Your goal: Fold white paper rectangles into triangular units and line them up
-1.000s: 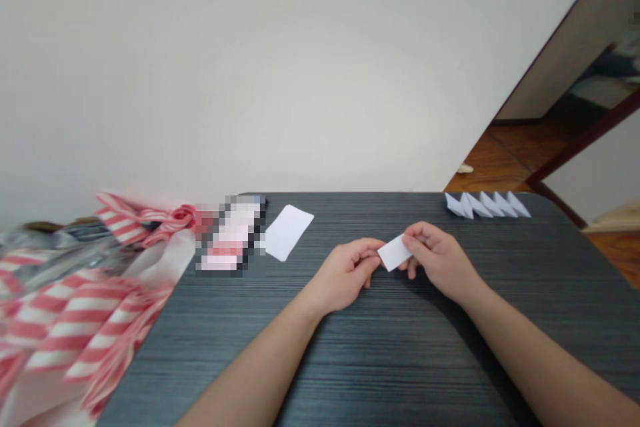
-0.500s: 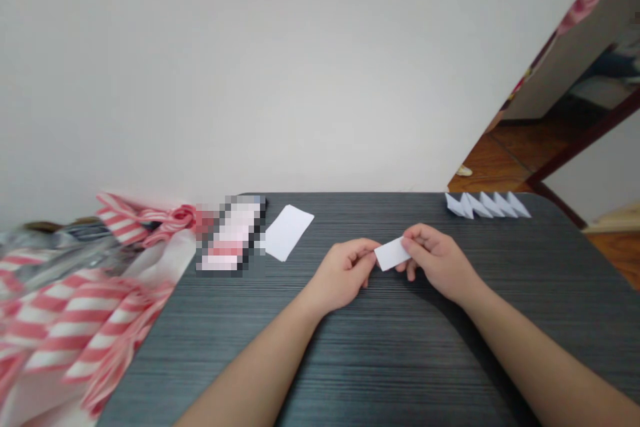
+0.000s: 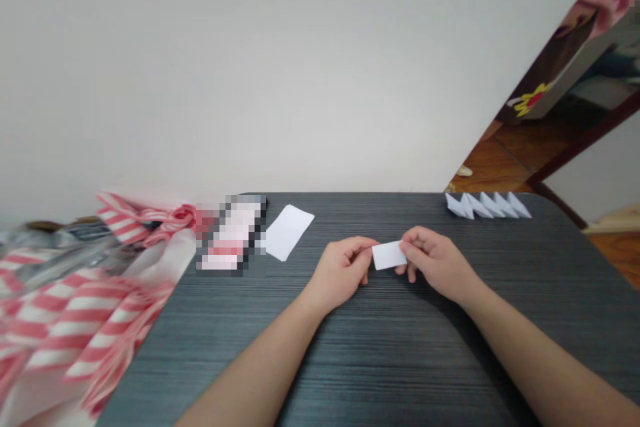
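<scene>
Both forearms (image 3: pixel 250 367) (image 3: pixel 540 353) reach in from the bottom corners of the view and angle inward, bringing the two hands close together above the middle of the dark grey wood-grain tabletop (image 3: pixel 400 360). Between them sits a small white paper rectangle (image 3: pixel 389 255), held roughly level with its long side running across the view. The right hand (image 3: pixel 435 265) pinches its right end between thumb and fingers, with the remaining fingers curled beneath. The left hand (image 3: pixel 343 273) is loosely closed, its fingertips (image 3: pixel 367 245) meeting the paper's left end. Neither hand is spread. Well beyond the paper and to its right, a row of folded paper pieces (image 3: pixel 487 205) lies along the far edge of the tabletop. To the paper's left lie a loose white paper sheet (image 3: pixel 287 232), then a pixelated pink-and-white object (image 3: pixel 231 233), and further left, pink-and-white striped material (image 3: pixel 75 320) heaped beside the tabletop.
</scene>
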A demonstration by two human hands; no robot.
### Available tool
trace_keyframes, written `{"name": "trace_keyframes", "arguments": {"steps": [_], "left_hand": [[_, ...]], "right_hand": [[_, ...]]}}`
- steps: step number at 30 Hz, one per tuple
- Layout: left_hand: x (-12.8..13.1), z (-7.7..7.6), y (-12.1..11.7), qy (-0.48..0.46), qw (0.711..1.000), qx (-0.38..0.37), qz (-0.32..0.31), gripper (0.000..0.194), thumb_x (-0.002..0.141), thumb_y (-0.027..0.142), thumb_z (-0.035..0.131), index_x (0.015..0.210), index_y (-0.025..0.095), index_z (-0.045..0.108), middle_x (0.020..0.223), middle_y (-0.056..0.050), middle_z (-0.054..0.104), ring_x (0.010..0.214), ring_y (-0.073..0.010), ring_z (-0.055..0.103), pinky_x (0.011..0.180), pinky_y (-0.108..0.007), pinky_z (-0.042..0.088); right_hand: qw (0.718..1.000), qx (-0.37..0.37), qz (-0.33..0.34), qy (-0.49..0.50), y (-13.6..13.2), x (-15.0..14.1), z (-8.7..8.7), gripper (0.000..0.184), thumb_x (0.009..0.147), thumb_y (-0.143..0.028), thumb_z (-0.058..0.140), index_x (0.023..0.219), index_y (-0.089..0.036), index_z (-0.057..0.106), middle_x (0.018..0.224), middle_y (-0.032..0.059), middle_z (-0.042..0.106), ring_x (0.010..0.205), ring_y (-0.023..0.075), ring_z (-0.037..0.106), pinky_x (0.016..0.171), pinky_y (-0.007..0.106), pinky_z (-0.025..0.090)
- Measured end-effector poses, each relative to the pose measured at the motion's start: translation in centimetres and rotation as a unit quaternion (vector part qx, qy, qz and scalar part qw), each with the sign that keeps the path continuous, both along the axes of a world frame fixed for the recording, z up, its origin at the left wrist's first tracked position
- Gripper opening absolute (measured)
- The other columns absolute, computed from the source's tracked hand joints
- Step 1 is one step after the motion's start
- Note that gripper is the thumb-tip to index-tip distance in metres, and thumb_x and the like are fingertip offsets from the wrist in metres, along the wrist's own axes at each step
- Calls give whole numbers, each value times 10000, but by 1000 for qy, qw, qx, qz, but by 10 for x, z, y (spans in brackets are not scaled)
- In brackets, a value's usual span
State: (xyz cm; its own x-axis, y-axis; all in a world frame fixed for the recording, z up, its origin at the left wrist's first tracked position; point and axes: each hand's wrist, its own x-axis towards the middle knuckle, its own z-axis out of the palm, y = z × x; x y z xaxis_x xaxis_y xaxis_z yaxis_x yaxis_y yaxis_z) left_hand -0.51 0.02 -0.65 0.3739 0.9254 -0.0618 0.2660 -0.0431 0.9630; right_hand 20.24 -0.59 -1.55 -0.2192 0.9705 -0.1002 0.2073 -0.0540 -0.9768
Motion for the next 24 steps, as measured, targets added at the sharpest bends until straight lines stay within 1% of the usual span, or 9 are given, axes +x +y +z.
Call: {"name": "trace_keyframes", "arguments": {"steps": [2, 5, 8, 13, 17, 21, 24], "left_hand": [[0, 1, 0, 16, 1000, 5, 2, 280, 896, 262, 501, 1016, 150, 729, 522, 35, 569, 465, -94, 513, 480, -190, 383], [-1, 3, -1, 35, 999, 14, 0, 266, 885, 252, 509, 969, 151, 740, 523, 32, 577, 471, -95, 522, 484, -188, 382], [0, 5, -1, 36, 999, 22, -4, 251, 879, 239, 514, 950, 156, 740, 530, 34, 582, 477, -94, 530, 491, -184, 387], [0, 6, -1, 22, 1000, 23, -2, 244, 871, 215, 499, 939, 158, 727, 533, 37, 580, 479, -95, 528, 482, -182, 388], [-1, 5, -1, 23, 999, 26, 0, 237, 855, 189, 500, 908, 157, 729, 544, 32, 594, 492, -96, 535, 491, -182, 390], [-1, 5, -2, 35, 998, 42, 8, 238, 853, 185, 510, 917, 161, 738, 564, 25, 618, 508, -99, 545, 503, -185, 392], [-1, 4, -2, 48, 997, 58, 18, 245, 847, 167, 509, 922, 163, 742, 575, 24, 628, 517, -101, 550, 507, -189, 388]], "right_hand": [[1000, 7, 3, -5, 0, 1, -1, 185, 926, -362, 559, 854, -196, 522, 636, -10, 675, 438, 106, 565, 454, 220, 420], [999, 32, 2, -33, 0, 1, -3, 132, 919, -328, 566, 941, -198, 578, 677, -13, 670, 489, 120, 591, 489, 235, 449], [995, 62, 12, -76, -1, 0, -3, 160, 905, -303, 580, 1013, -208, 650, 734, -1, 679, 534, 134, 613, 534, 254, 485], [987, 105, 55, -105, -2, -1, 2, 199, 918, -286, 553, 990, -225, 728, 870, 29, 708, 569, 131, 610, 565, 261, 504], [979, 141, 77, -123, 0, 1, 5, 219, 925, -275, 544, 987, -234, 750, 830, 30, 711, 610, 146, 617, 603, 266, 508], [973, 168, 75, -136, 0, 1, 6, 225, 927, -256, 546, 998, -238, 759, 732, 16, 693, 660, 165, 632, 660, 277, 497], [971, 176, 71, -147, 0, 0, 7, 229, 929, -246, 547, 1004, -241, 762, 696, 9, 690, 662, 168, 638, 666, 278, 486]]}}
